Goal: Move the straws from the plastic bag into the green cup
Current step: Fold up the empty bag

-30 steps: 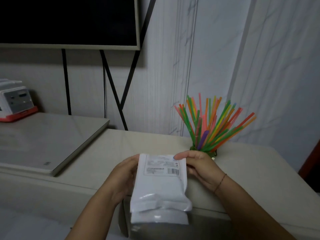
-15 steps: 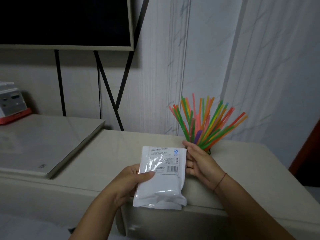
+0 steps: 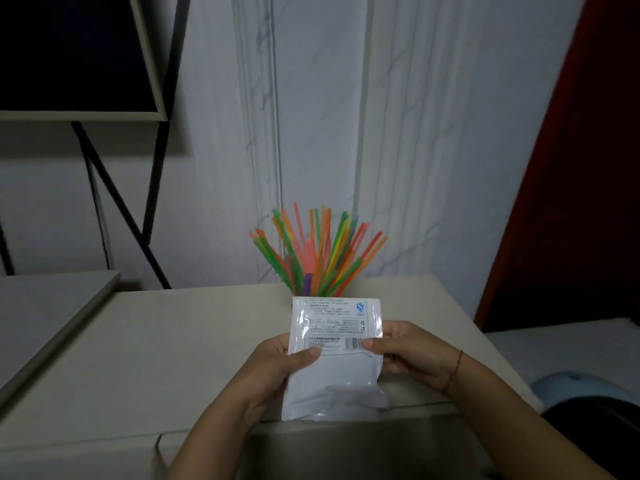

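Note:
A white plastic bag [image 3: 337,372] with a printed label and barcode stands upright above the near edge of the table. My left hand [image 3: 277,367] grips its left side, thumb across the front. My right hand [image 3: 403,348] pinches its right edge beside the barcode. Behind the bag, several coloured straws [image 3: 320,256] fan upward. The bag hides the green cup that holds them. Whether the bag has straws inside does not show.
The beige table [image 3: 173,341] runs to the wall. A flat grey slab [image 3: 52,313] lies on its left part. A dark screen on a black stand [image 3: 69,53] stands at the back left. A red panel [image 3: 588,168] borders the right.
Both hands have raised the bag and turned it upright in front of the straws. My right hand moved from the bag's top corner to its right edge. The view swung to the right.

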Demonstrator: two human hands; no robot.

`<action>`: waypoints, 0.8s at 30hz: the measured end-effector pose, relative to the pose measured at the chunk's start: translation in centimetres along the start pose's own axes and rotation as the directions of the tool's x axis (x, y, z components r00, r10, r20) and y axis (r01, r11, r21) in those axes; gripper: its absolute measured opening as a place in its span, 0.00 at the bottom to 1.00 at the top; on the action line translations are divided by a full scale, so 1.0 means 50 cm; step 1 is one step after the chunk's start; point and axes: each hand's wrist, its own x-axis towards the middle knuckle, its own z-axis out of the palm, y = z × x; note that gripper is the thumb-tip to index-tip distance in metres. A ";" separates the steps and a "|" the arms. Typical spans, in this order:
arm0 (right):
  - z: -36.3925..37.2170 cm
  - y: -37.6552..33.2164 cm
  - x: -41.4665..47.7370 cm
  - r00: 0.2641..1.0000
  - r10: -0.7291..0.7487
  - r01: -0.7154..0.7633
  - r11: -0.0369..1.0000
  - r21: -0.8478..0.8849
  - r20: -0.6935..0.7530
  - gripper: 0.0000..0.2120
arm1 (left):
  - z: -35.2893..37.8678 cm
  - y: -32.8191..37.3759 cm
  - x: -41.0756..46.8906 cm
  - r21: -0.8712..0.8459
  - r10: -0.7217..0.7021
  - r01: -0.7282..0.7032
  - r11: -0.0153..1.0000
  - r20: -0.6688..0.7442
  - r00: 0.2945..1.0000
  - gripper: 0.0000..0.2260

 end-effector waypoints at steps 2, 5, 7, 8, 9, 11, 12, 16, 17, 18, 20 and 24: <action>-0.047 0.006 -0.033 1.000 -0.014 0.015 0.999 0.051 -0.027 0.16 | 0.049 0.001 0.023 0.003 -0.002 0.002 1.000 0.059 0.998 0.17; -0.121 0.021 -0.076 0.994 -0.024 0.038 0.990 0.134 -0.104 0.17 | 0.132 -0.001 0.060 0.013 -0.009 0.007 1.000 0.130 0.991 0.19; -0.173 0.034 -0.109 0.983 -0.024 0.057 0.983 0.177 -0.183 0.16 | 0.191 -0.004 0.085 0.043 -0.012 0.004 0.999 0.173 0.985 0.20; -0.197 0.041 -0.129 0.975 -0.023 0.067 0.979 0.192 -0.223 0.16 | 0.219 -0.007 0.099 0.061 -0.013 0.001 0.998 0.193 0.981 0.20; -0.223 0.048 -0.150 0.964 -0.018 0.076 0.975 0.209 -0.266 0.16 | 0.249 -0.010 0.113 0.081 -0.015 -0.002 0.997 0.209 0.978 0.18; -0.276 0.067 -0.197 0.932 -0.012 0.104 0.966 0.238 -0.361 0.14 | 0.308 -0.018 0.139 0.125 -0.025 -0.004 0.992 0.231 0.973 0.14; -0.305 0.080 -0.221 0.913 -0.006 0.114 0.964 0.242 -0.408 0.14 | 0.340 -0.023 0.151 0.144 -0.034 0.000 0.990 0.234 0.972 0.13; -0.415 0.145 -0.313 0.829 0.059 0.135 0.944 0.302 -0.556 0.15 | 0.471 -0.051 0.194 0.216 -0.089 0.027 0.976 0.280 0.956 0.16; -0.437 0.162 -0.335 0.806 0.079 0.139 0.938 0.318 -0.586 0.14 | 0.504 -0.058 0.202 0.231 -0.104 0.033 0.972 0.303 0.947 0.16; -0.456 0.179 -0.357 0.784 0.096 0.139 0.936 0.325 -0.613 0.13 | 0.535 -0.066 0.209 0.242 -0.118 0.040 0.969 0.319 0.940 0.16; -0.495 0.217 -0.396 0.745 0.134 0.138 0.928 0.347 -0.654 0.12 | 0.589 -0.075 0.217 0.245 -0.137 0.054 0.968 0.336 0.932 0.15; -0.554 0.302 -0.445 0.620 0.294 0.064 0.905 0.421 -0.728 0.11 | 0.655 -0.093 0.229 0.245 -0.141 0.055 0.968 0.353 0.925 0.12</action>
